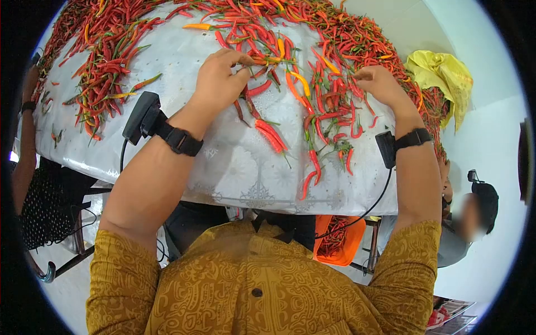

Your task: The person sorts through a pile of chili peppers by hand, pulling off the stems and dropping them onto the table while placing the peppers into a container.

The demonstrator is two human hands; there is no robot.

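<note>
Red, orange and yellow chilies lie spread over a table with a pale patterned cover. My left hand is at the left edge of the middle group, its thumb and index finger bent toward each other beside an orange chili; what lies between the fingertips is too small to make out. On the right, my right hand has its fingertips pinched together at the edge of the large chili heap. Anything between those fingertips is hidden. Each wrist wears a black strap with a small device.
Another chili pile lies on the left of the table. An orange basket holding chilies is below the front edge. A yellow sack stands at the right. Other people are at the far left and at the right.
</note>
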